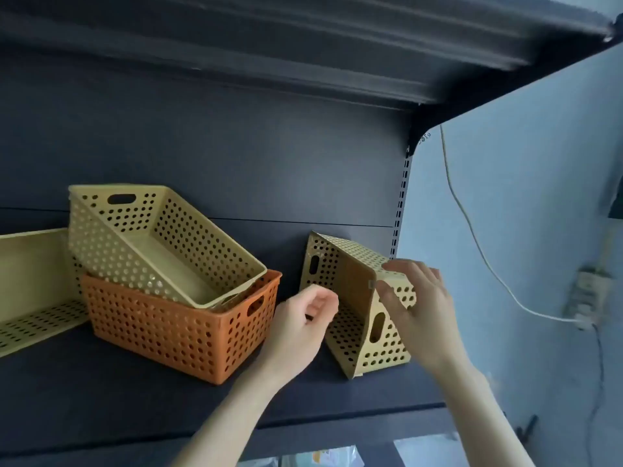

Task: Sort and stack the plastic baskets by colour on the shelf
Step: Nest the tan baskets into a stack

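Note:
An orange perforated basket [175,328] stands on the dark shelf [101,399]. A yellow basket [151,244] lies tilted inside it, its far end raised. Another yellow basket [30,284] lies on its side at the left edge. At the right, a third yellow basket [357,298] stands tipped on its side, opening to the left. My right hand [414,301] is on its upper right corner, fingers spread over the perforated wall. My left hand [303,318] is at its open left edge, fingers loosely curled, holding nothing I can make out.
The shelf's dark back panel [236,163] and an upper shelf [303,45] close in the space above. A slotted upright [401,203] marks the right end. Beyond it is a pale wall with a white cable [472,237] and a socket [586,294].

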The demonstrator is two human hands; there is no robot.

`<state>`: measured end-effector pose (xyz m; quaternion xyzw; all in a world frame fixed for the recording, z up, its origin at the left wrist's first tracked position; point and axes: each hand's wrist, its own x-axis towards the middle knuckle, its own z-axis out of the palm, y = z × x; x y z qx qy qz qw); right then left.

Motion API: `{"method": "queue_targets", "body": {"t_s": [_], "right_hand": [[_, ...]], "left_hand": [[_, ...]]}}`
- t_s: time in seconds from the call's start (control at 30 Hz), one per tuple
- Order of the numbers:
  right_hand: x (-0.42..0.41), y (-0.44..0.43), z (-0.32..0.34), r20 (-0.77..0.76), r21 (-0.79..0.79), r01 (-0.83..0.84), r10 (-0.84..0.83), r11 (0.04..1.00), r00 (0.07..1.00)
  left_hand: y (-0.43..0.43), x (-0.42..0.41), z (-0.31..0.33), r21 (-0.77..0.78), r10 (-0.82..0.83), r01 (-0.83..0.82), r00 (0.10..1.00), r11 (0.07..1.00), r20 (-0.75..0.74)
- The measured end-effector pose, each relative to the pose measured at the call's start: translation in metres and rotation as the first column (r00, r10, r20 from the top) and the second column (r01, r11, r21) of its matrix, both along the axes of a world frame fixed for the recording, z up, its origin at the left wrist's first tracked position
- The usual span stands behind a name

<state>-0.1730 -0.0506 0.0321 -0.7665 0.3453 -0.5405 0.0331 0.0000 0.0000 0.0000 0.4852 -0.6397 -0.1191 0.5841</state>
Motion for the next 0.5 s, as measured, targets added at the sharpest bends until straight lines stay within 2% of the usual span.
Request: {"method": "queue_targets", "body": {"t_s": [0.1,0.2,0.33,0.4,0.5], "right_hand": [[-0.003,-0.019,0.001,-0.047,0.062,-0.003,0.005,0.998,0.999],[-0.008,-0.030,-0.002,-0.102,0.150,-0.066,0.082,0.986,0.991],[-0.017,-0.044,-0.012,-0.124,0.103,-0.097,0.110,0.990,0.986],[-0.020,-0.049,-0.015,-0.120,0.085,-0.094,0.103,0.992,0.987],[-0.020,-0.050,-0.017,-0.066,0.064,-0.125,0.129,0.990,0.989]], "left_hand": [[-0.015,-0.014,0.002,0.070,-0.063,0.067,0.996,0.995,-0.059],[-0.026,-0.028,0.001,0.107,-0.083,0.091,0.994,0.990,-0.077],[-0.032,-0.055,0.001,0.152,-0.140,0.175,0.966,0.973,-0.217],[-0.031,-0.073,-0.001,0.112,-0.132,0.174,0.942,0.978,-0.309],[-0.030,-0.093,-0.007,-0.005,-0.047,0.050,0.905,0.999,-0.422]]}}
